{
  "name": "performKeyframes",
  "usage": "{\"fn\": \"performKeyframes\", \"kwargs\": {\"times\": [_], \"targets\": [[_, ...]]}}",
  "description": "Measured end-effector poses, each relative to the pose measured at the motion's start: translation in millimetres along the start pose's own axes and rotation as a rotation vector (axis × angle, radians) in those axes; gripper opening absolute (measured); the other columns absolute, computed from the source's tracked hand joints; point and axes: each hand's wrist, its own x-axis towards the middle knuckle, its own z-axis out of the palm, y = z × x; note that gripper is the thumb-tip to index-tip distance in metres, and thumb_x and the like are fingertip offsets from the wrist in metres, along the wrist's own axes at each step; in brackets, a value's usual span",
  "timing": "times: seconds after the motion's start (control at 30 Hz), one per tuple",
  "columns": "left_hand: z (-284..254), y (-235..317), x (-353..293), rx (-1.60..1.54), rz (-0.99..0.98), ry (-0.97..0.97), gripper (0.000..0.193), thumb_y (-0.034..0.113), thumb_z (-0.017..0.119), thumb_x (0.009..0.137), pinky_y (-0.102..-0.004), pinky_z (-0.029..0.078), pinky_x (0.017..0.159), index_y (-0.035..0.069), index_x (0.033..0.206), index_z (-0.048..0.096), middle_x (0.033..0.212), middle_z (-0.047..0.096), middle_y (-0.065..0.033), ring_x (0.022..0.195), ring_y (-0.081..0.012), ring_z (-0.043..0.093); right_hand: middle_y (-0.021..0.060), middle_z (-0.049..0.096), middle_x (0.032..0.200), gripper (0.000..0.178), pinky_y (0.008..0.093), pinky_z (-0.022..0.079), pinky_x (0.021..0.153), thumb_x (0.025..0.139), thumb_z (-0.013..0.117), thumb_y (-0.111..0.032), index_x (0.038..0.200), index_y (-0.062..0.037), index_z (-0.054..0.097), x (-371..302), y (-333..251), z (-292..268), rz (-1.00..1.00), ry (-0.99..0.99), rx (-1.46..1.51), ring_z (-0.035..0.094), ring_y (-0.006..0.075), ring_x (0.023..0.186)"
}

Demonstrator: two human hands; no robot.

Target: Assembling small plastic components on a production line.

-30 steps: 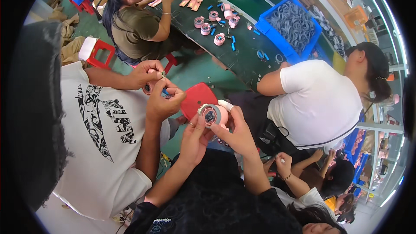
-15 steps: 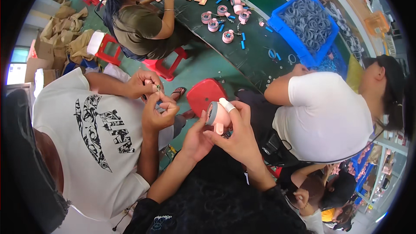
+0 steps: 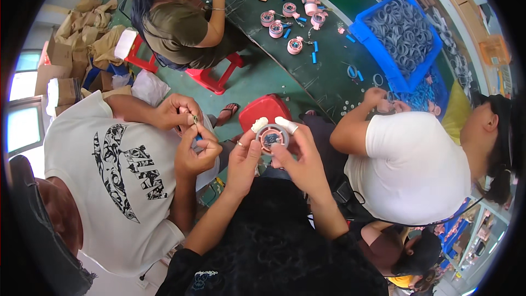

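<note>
Two hands share one round pink case (image 3: 267, 151), held up in front of the person's black shirt (image 3: 274, 230), with its open face turned toward the head. The left hand (image 3: 241, 161) pinches it from one side, thumb near the rim and fingers around the back; the right hand (image 3: 304, 164) grips the other side, its thumb over the lower right of the rim. A gray ring (image 3: 285, 133) runs around the edge, and a dark circuit board (image 3: 270, 140) shows inside. Whether the ring sits fully down cannot be told.

Uneven pushing by the thumbs could tip the ring or leave it crooked. The right thumb lies close to the board, so a slip inward might press on its parts. White covers (image 3: 286, 125) on a fingertip of each hand could dull the feel or slide on a smooth shell. Nothing but the hands appears to support the case, so a loosened pinch could drop it toward the lap or the red stool (image 3: 264, 107) just beyond.
</note>
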Motion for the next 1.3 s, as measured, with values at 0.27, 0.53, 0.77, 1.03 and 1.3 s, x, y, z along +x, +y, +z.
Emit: {"fn": "performKeyframes", "kwargs": {"times": [0.27, 0.53, 0.77, 1.03, 1.3], "targets": [[5.1, 20.5, -3.3, -0.009, 0.081, -0.111, 0.066, 0.027, 0.057, 0.101, -0.0296, 0.049, 0.089, 0.003, 0.154, 0.025, 0.132, 0.053, -0.0080, 0.113, -0.0149, 0.056, 0.0090, 0.056, 0.124, 0.041, 0.0368, 0.054, 0.088, 0.103, 0.056, -0.028, 0.134, -0.0056, 0.044, -12.4, 8.8, 9.8, 0.176, -0.107, 0.736, 0.061, 0.0187, 0.109], [11.6, 56.2, -55.4, 0.216, 0.246, -0.119, 0.045, 0.024, 0.057, 0.097, -0.0237, 0.046, 0.059, 0.002, 0.131, 0.038, 0.091, 0.058, -0.0074, 0.068, -0.0095, 0.056, 0.0144, 0.062, 0.099, 0.061, 0.0333, 0.053, 0.071, 0.099, 0.053, -0.046, 0.131, 0.0058, 0.047, -52.3, 4.1, 13.2, -0.414, 0.029, -0.246, 0.066, 0.0215, 0.083], [1.4, 57.8, -98.0, 0.246, 0.219, -0.170, 0.039, 0.033, 0.049, 0.102, -0.0272, 0.048, 0.066, 0.001, 0.125, 0.044, 0.093, 0.059, -0.0082, 0.075, -0.0120, 0.058, 0.0195, 0.062, 0.085, 0.059, 0.0374, 0.050, 0.055, 0.098, 0.047, -0.049, 0.112, 0.0080, 0.055, -91.0, 7.1, 35.9, -0.746, 0.133, -0.722, 0.063, 0.0311, 0.062], [-13.5, 25.2, -139.1, 0.358, 0.671, -0.132, 0.054, 0.043, 0.054, 0.097, -0.0392, 0.049, 0.067, -0.006, 0.120, 0.045, 0.097, 0.054, -0.0211, 0.079, -0.0321, 0.059, 0.0225, 0.060, 0.091, 0.046, 0.0404, 0.047, 0.051, 0.094, 0.046, -0.035, 0.112, 0.0078, 0.053, -120.5, 22.8, 67.3, -1.057, 0.267, -0.835, 0.058, 0.0340, 0.061], [-20.9, 5.5, -132.2, 0.238, 0.761, -0.130, 0.061, 0.049, 0.053, 0.098, -0.0364, 0.051, 0.068, -0.002, 0.129, 0.041, 0.105, 0.055, -0.0179, 0.082, -0.0257, 0.060, 0.0258, 0.061, 0.099, 0.057, 0.0416, 0.051, 0.074, 0.102, 0.038, -0.044, 0.119, 0.0081, 0.053, -140.3, 33.2, 81.8, -0.773, 0.228, -0.649, 0.064, 0.0383, 0.081]]}}
